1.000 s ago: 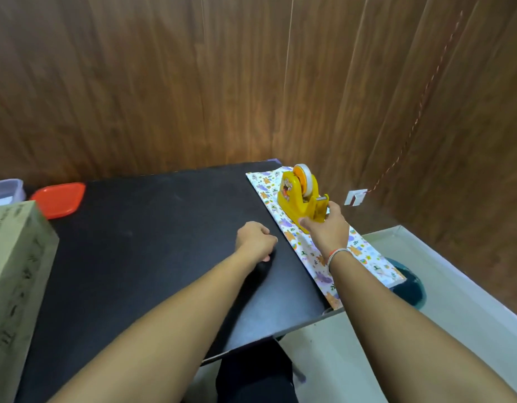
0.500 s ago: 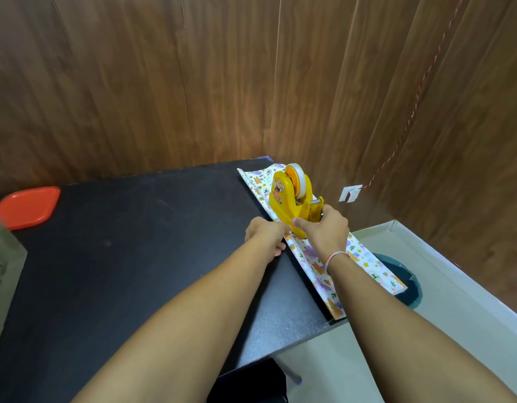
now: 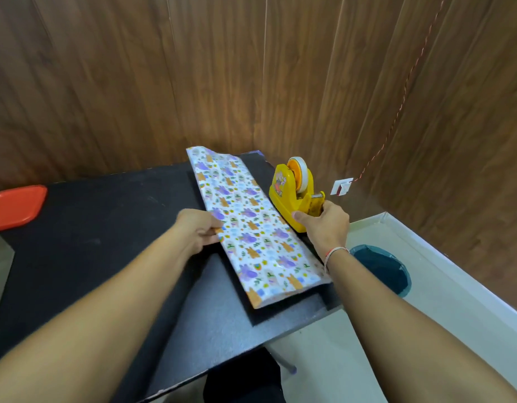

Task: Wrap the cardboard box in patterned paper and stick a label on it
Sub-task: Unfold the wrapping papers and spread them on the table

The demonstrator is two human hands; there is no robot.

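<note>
Brown wood-panelled walls meet in a corner behind a black table (image 3: pixel 106 228). No writing is legible; the yellow plastic tape dispenser (image 3: pixel 295 196) shows only a cartoon sticker. The folded sheet of white animal-patterned wrapping paper (image 3: pixel 251 228) lies flat on the table's right part, its long axis running from the far wall toward the near right edge. The left hand (image 3: pixel 199 231) pinches its left border. The right hand (image 3: pixel 324 225) grips the dispenser's front end just beside the paper, at the table's right edge. An orange plastic lid (image 3: pixel 16 205) sits far left.
</note>
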